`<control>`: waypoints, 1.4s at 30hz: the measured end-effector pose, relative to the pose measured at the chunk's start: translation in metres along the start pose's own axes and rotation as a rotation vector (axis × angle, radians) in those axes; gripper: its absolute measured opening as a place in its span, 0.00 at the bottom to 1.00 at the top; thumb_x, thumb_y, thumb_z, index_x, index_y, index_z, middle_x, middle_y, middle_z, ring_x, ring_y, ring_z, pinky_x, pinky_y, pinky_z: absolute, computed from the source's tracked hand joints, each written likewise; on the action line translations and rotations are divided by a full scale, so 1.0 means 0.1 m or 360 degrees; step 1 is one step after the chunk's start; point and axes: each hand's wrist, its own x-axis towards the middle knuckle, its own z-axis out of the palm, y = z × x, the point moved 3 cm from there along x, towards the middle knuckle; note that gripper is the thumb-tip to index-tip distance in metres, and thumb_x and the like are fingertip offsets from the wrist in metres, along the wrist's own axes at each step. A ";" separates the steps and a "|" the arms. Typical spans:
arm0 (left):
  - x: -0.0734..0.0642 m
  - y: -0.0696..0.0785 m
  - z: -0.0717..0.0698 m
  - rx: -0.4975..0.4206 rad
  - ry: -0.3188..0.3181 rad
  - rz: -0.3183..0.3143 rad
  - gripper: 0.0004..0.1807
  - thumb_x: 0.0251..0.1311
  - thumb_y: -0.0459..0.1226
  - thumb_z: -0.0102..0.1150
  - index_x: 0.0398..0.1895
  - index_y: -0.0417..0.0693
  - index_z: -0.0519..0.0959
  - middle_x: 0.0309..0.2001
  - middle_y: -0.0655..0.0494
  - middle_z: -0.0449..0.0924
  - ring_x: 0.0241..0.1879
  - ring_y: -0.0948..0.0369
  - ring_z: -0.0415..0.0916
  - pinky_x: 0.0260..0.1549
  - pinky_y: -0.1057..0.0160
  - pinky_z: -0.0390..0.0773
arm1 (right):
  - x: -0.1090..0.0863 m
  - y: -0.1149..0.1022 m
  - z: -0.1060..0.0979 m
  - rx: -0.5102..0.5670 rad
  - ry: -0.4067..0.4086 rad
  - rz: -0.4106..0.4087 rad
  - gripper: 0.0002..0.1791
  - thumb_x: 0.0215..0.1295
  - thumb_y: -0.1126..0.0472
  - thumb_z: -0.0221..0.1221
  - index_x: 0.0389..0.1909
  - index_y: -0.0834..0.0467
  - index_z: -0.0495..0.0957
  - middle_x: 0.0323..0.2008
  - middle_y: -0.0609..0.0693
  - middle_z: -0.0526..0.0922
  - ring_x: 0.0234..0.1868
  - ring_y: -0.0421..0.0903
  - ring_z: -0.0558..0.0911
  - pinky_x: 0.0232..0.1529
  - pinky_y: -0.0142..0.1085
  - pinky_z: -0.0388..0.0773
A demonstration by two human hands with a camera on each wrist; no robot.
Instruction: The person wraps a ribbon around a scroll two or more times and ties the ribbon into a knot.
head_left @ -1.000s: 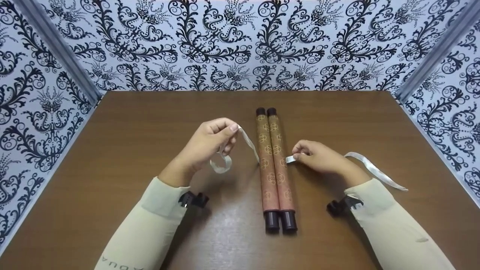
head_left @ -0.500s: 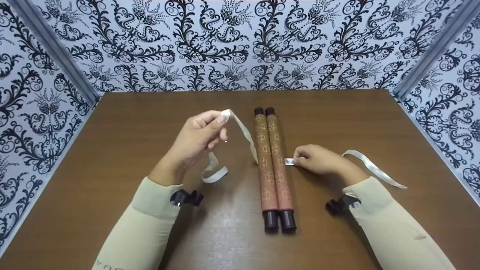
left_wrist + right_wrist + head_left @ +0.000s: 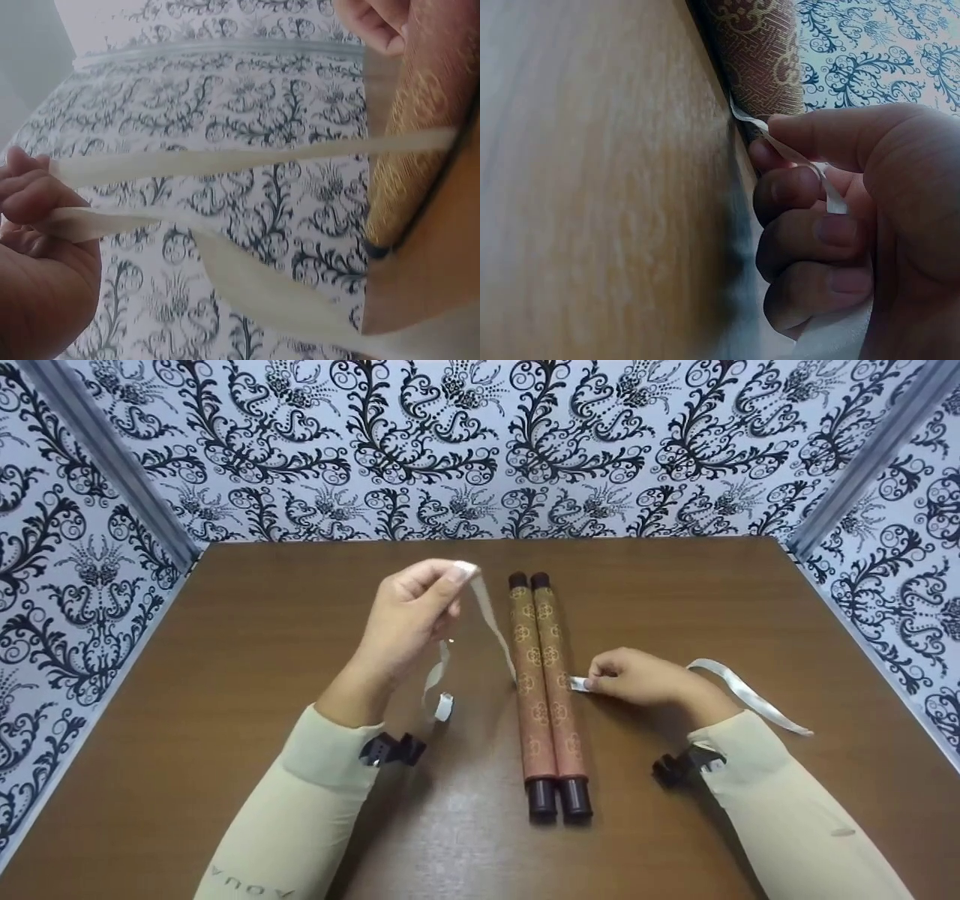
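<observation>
A scroll [image 3: 536,682] with two parallel rolls, patterned in gold on reddish brown with dark end knobs, lies lengthwise on the table. From under its left side a white ribbon [image 3: 491,619] rises to my left hand [image 3: 412,615], raised above the table, which pinches it between thumb and index finger. The ribbon's loose tail hangs below that hand in a curl. My right hand [image 3: 637,679] pinches the ribbon close to the scroll's right side; in the right wrist view the ribbon [image 3: 802,157] runs under the roll and through curled fingers [image 3: 810,240]. Its other end trails past the right wrist.
The brown wooden table [image 3: 300,585] is enclosed by patterned black-and-white panels [image 3: 427,450] at the back and both sides. Dark wrist cameras sit on both sleeves, near the table surface.
My left hand has risen and moved farther from me, drawing its ribbon length upward; the hanging tail has swung. My right hand stays nearly still beside the scroll.
</observation>
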 end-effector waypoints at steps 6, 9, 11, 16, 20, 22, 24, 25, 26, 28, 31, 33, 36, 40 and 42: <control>0.20 -0.07 0.41 0.0061 -0.0191 -0.0095 0.11 0.74 0.38 0.58 0.52 0.44 0.84 0.26 0.58 0.78 0.21 0.65 0.68 0.20 0.71 0.68 | -0.01 -0.02 -0.01 0.0056 -0.0039 -0.0027 0.11 0.76 0.57 0.58 0.32 0.56 0.81 0.24 0.42 0.71 0.28 0.41 0.71 0.33 0.35 0.68; 0.27 -0.14 0.62 -0.0009 -0.0327 -0.0184 0.10 0.77 0.37 0.54 0.49 0.42 0.81 0.30 0.57 0.79 0.23 0.65 0.69 0.22 0.71 0.68 | -0.01 -0.03 0.00 0.0115 -0.0044 -0.0034 0.11 0.75 0.57 0.59 0.33 0.57 0.82 0.23 0.42 0.72 0.28 0.41 0.71 0.33 0.34 0.69; 0.29 -0.19 0.73 -0.0012 -0.0362 -0.0231 0.09 0.77 0.36 0.52 0.48 0.41 0.80 0.28 0.58 0.78 0.22 0.66 0.66 0.21 0.71 0.66 | 0.00 -0.04 0.00 0.0147 -0.0048 -0.0042 0.11 0.75 0.57 0.59 0.33 0.58 0.82 0.24 0.41 0.72 0.29 0.41 0.71 0.34 0.34 0.69; 0.30 -0.32 0.91 0.0093 -0.0344 -0.0226 0.11 0.74 0.40 0.58 0.47 0.43 0.85 0.26 0.65 0.76 0.22 0.69 0.67 0.24 0.70 0.68 | 0.00 -0.07 0.00 0.0168 -0.0078 -0.0063 0.11 0.76 0.56 0.59 0.34 0.57 0.83 0.25 0.42 0.73 0.30 0.41 0.73 0.35 0.34 0.70; 0.28 -0.48 0.95 0.0219 -0.0370 -0.0214 0.13 0.76 0.40 0.56 0.49 0.43 0.86 0.26 0.62 0.79 0.23 0.70 0.71 0.25 0.71 0.71 | -0.01 -0.08 -0.03 0.0150 -0.0106 -0.0046 0.11 0.76 0.55 0.58 0.34 0.56 0.83 0.25 0.42 0.74 0.30 0.41 0.73 0.34 0.34 0.70; 0.27 -0.57 0.96 0.0208 -0.0410 -0.0256 0.14 0.78 0.39 0.52 0.50 0.40 0.85 0.22 0.60 0.75 0.20 0.68 0.68 0.21 0.71 0.67 | -0.02 -0.09 -0.06 0.0145 -0.0109 -0.0051 0.12 0.75 0.55 0.58 0.34 0.57 0.83 0.25 0.42 0.74 0.29 0.40 0.73 0.32 0.34 0.70; 0.28 -0.63 0.96 0.0182 -0.0453 -0.0304 0.14 0.79 0.38 0.49 0.46 0.38 0.83 0.19 0.59 0.70 0.18 0.67 0.64 0.19 0.71 0.62 | -0.05 -0.11 -0.09 0.0155 -0.0106 -0.0070 0.12 0.75 0.56 0.58 0.35 0.58 0.84 0.25 0.43 0.75 0.28 0.40 0.73 0.32 0.33 0.71; 0.28 -0.65 0.96 0.0146 -0.0466 -0.0332 0.14 0.79 0.37 0.48 0.43 0.38 0.81 0.19 0.59 0.68 0.18 0.67 0.63 0.19 0.70 0.62 | -0.06 -0.12 -0.11 0.0164 -0.0102 -0.0083 0.12 0.75 0.56 0.59 0.35 0.59 0.84 0.25 0.44 0.77 0.29 0.40 0.74 0.32 0.33 0.71; 0.28 -0.67 0.97 0.0111 -0.0473 -0.0355 0.14 0.79 0.37 0.47 0.41 0.38 0.80 0.19 0.60 0.67 0.18 0.67 0.61 0.19 0.70 0.61 | -0.07 -0.14 -0.13 0.0179 -0.0099 -0.0094 0.12 0.75 0.56 0.59 0.36 0.59 0.84 0.26 0.45 0.78 0.29 0.40 0.74 0.33 0.32 0.72; 0.29 -0.69 0.96 0.0088 -0.0464 -0.0389 0.13 0.78 0.37 0.48 0.37 0.42 0.79 0.20 0.60 0.67 0.18 0.67 0.62 0.19 0.70 0.61 | -0.10 -0.16 -0.16 0.0202 -0.0084 -0.0108 0.12 0.75 0.56 0.59 0.36 0.60 0.85 0.27 0.46 0.79 0.29 0.39 0.75 0.33 0.31 0.72; 0.30 -0.71 0.95 0.0157 -0.0457 -0.0378 0.13 0.76 0.38 0.51 0.36 0.40 0.80 0.20 0.62 0.68 0.19 0.67 0.61 0.20 0.69 0.62 | -0.16 -0.20 -0.20 0.0276 -0.0078 -0.0096 0.14 0.76 0.55 0.59 0.38 0.61 0.85 0.25 0.46 0.77 0.27 0.38 0.72 0.29 0.30 0.69; 0.30 -0.72 0.95 0.0253 -0.0458 -0.0330 0.12 0.75 0.40 0.54 0.38 0.41 0.83 0.20 0.63 0.70 0.20 0.67 0.64 0.22 0.69 0.66 | -0.20 -0.21 -0.22 0.0358 -0.0086 -0.0059 0.15 0.76 0.54 0.59 0.39 0.64 0.83 0.23 0.44 0.73 0.22 0.37 0.68 0.24 0.30 0.64; 0.29 -0.72 0.96 0.0303 -0.0492 -0.0266 0.14 0.75 0.41 0.56 0.42 0.39 0.84 0.19 0.63 0.71 0.21 0.65 0.66 0.24 0.68 0.68 | -0.25 -0.26 -0.26 0.0447 -0.0094 -0.0049 0.17 0.77 0.53 0.58 0.39 0.66 0.82 0.20 0.42 0.68 0.19 0.36 0.63 0.20 0.30 0.59; 0.28 -0.71 0.97 0.0239 -0.0511 -0.0262 0.15 0.77 0.39 0.52 0.46 0.34 0.83 0.18 0.61 0.68 0.19 0.65 0.63 0.22 0.69 0.64 | -0.30 -0.35 -0.31 0.0523 -0.0109 -0.0108 0.15 0.78 0.54 0.57 0.37 0.62 0.81 0.18 0.42 0.65 0.17 0.36 0.61 0.18 0.30 0.56; 0.27 -0.71 0.97 0.0239 -0.0507 -0.0265 0.16 0.77 0.38 0.51 0.46 0.32 0.82 0.18 0.60 0.67 0.18 0.66 0.62 0.21 0.69 0.63 | -0.33 -0.42 -0.34 0.0559 -0.0113 -0.0142 0.13 0.78 0.55 0.57 0.36 0.60 0.80 0.18 0.42 0.65 0.17 0.36 0.61 0.18 0.30 0.56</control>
